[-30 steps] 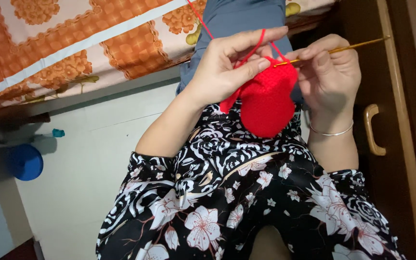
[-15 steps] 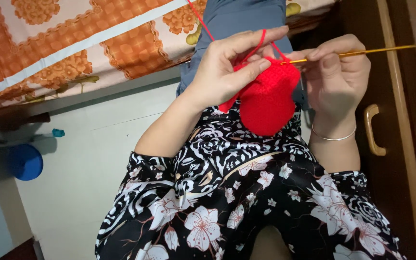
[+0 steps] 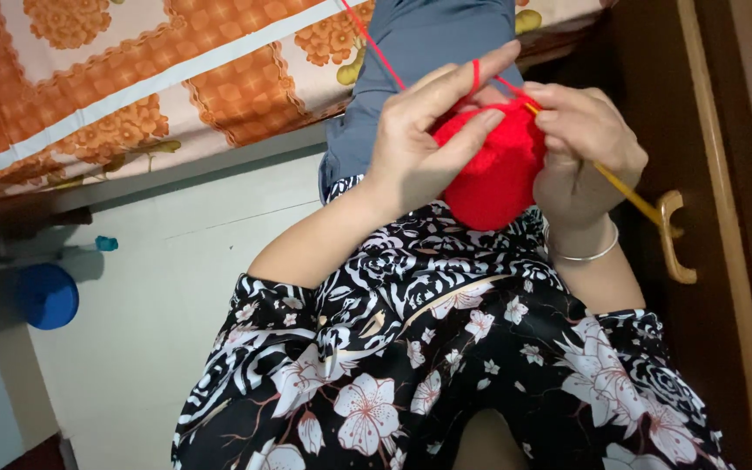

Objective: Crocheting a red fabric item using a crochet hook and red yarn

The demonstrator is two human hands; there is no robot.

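A red crocheted piece [image 3: 496,170] hangs between my two hands above my lap. My left hand [image 3: 428,139] pinches its upper left edge, and a red yarn strand [image 3: 374,45] runs over the index finger and away to the top of the view. My right hand [image 3: 583,139] grips a yellow crochet hook [image 3: 630,195]. The hook's tip is at the top edge of the red piece and its handle slants down to the right. My black dress with white flowers [image 3: 446,365] fills the lower half.
A bed with an orange patterned sheet [image 3: 141,87] lies at the upper left. A dark wooden door with a brass handle [image 3: 674,239] stands on the right. A blue round object [image 3: 47,296] sits on the pale floor at the left.
The hook's handle has swung from pointing up and right to slanting down to the right. My right hand turned over the red piece. The left hand kept its hold.
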